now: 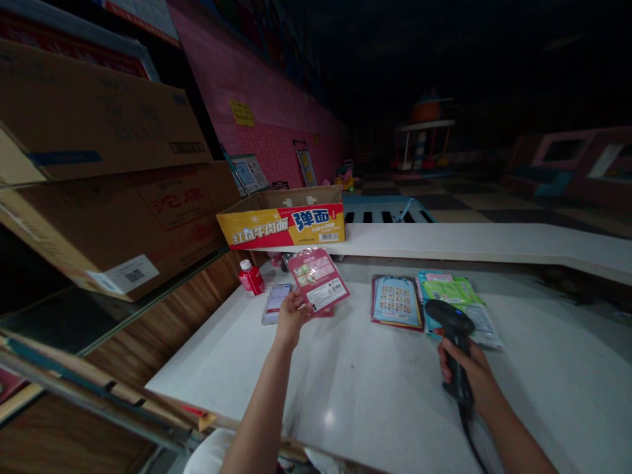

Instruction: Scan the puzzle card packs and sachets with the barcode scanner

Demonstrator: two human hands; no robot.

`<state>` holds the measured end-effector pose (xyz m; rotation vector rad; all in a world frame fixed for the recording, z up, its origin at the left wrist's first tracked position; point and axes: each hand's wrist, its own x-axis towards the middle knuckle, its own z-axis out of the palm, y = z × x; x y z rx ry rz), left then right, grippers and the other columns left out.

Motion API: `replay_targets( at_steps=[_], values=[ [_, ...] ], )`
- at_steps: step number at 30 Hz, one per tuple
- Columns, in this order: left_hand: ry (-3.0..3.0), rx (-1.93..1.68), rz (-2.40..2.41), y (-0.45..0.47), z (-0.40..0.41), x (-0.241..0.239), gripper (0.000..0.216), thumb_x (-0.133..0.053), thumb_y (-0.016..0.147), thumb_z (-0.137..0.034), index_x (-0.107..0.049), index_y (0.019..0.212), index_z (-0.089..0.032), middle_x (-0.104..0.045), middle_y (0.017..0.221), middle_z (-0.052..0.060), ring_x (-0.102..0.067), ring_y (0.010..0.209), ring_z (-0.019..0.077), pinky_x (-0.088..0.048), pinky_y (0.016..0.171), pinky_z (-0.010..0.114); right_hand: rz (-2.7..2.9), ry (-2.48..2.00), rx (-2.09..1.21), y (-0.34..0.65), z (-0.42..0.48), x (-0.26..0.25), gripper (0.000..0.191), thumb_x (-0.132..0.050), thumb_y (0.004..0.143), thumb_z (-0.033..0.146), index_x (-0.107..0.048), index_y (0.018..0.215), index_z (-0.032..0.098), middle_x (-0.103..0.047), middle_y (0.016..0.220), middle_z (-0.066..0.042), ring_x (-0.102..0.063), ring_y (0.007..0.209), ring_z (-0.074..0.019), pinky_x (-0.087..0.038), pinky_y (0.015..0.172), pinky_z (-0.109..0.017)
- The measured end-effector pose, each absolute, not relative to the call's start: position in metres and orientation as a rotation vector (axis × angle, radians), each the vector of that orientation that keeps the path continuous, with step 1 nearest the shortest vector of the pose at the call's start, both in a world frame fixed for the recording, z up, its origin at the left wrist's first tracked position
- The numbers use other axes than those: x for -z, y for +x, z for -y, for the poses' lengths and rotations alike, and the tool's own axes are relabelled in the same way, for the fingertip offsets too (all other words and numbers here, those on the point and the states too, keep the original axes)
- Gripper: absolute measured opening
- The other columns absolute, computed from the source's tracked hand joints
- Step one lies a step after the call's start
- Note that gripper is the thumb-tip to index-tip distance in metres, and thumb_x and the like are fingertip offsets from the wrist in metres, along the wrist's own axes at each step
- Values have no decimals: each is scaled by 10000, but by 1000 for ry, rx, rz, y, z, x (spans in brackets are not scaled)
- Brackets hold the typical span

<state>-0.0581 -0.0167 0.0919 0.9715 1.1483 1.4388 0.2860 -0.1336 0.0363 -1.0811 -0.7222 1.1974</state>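
Pinched at its lower left corner, a pink printed packet (316,276) is held up by my left hand (292,319), tilted, its white barcode label facing me. Part of another pink packet (326,311) shows beneath it on the white counter (345,395). My right hand (467,368) is wrapped round the handle of a black barcode scanner (451,322), its head pointing up and left. Behind the scanner lie green and pale packets (461,289). Left of those is a stack with a blue printed packet (396,299) on top.
A red bottle with a white cap (251,278) and a phone (277,303) stand and lie at the counter's left. A yellow and red noodle carton (286,224) sits on the raised ledge (444,240). Large cardboard boxes (123,217) are stacked at left. The scanner's cable (469,438) trails down.
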Motion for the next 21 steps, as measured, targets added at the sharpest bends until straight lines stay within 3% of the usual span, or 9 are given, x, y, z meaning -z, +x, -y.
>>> replay_targets(
  at_steps=[8,21],
  values=[
    [1131,-1604,-1013,2,-1,-69,369,-772,607,-303,-618,921,-185,-683,841,10,-629,665,115,-494,568,201,715,-1073,-1163,282,133,-38,461,-822,665,489,-615,964,205,-581,560,49,-490,365,-105,-397,333,-218],
    [1079,-1695,-949,54,-34,-8,458,-803,628,-381,-668,1008,-164,-719,974,65,-682,797,171,-555,737,293,782,-1065,-1136,275,134,-40,490,-783,707,510,-613,1052,208,-568,572,51,-460,339,-92,-376,309,-200]
  ],
)
